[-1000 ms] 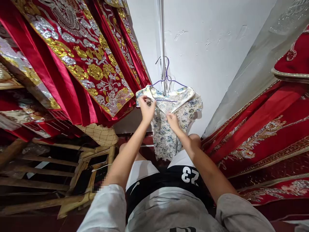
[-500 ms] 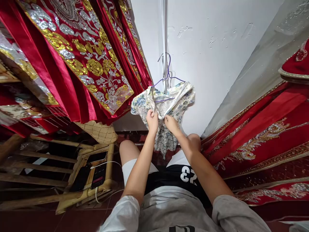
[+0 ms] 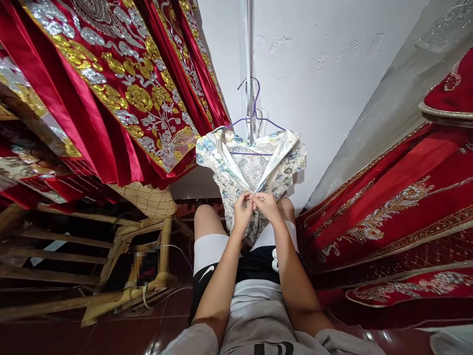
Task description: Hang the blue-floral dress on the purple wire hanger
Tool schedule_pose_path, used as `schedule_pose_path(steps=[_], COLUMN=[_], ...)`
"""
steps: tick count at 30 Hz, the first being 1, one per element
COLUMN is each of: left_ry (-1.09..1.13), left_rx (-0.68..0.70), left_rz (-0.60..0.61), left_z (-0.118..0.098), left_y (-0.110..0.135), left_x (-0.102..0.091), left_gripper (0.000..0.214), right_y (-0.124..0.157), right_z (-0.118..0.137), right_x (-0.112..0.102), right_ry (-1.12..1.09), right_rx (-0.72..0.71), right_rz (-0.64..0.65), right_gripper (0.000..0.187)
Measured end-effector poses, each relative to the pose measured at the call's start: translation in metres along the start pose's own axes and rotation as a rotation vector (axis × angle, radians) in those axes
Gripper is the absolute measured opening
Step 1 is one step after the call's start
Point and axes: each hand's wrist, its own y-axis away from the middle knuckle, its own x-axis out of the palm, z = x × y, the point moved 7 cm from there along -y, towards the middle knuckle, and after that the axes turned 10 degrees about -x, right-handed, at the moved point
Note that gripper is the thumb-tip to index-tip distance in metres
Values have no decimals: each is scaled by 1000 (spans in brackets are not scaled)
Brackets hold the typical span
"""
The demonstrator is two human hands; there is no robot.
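Head view, centre of frame: left hand (image 3: 242,213) and right hand (image 3: 267,206), close together, each pinch a front edge of the floral dress (image 3: 236,167) hanging from a purple hanger (image 3: 254,118); the cloth looks light, soft and slippery, best gripped at its hemmed edges.

You wear a grey short-sleeved T-shirt (image 3: 254,318) and black shorts (image 3: 253,264) with white legs, a white swoosh and part of a number. Your left hand (image 3: 242,213) and right hand (image 3: 266,206) are bare.

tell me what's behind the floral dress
A white wall and a metal pole stand behind the dress, which hangs on a purple hanger. The dress covers the pole's lower end.
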Motion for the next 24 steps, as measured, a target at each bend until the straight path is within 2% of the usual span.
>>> schedule_pose_path(steps=[2, 6, 8, 13, 15, 17, 19, 21, 24], left_ry=[-80, -175, -190, -241, -279, -318, -327, -281, -223], left_rx=[33, 62, 57, 66, 80, 93, 130, 214, 380], left_rz=[-15, -20, -14, 4, 21, 77, 150, 162, -20], left_z=[-5, -1, 4, 14, 15, 10, -10, -50, -131], left_y=[-2, 0, 4, 13, 16, 14, 4, -15, -59], left_x=[0, 4, 9, 19, 21, 24, 28, 25, 6], left_gripper=[7, 3, 2, 4, 6, 7, 7, 9, 31], right_y=[-1, -19, -42, -114, -130, -134, -128, -118, -107], right_z=[5, 26, 52, 133, 153, 162, 162, 159, 158], right_x=[-3, -14, -21, -31, -33, -33, -30, -27, -23], right_ry=[-15, -63, -82, -75, -91, -101, -110, -112, -79], right_rx=[17, 65, 28, -64, -107, -152, -193, -223, -284], right_rz=[-13, -160, -206, -230, -256, -258, -217, -168, -108], right_gripper=[25, 24, 25, 25, 27, 29, 30, 31, 32])
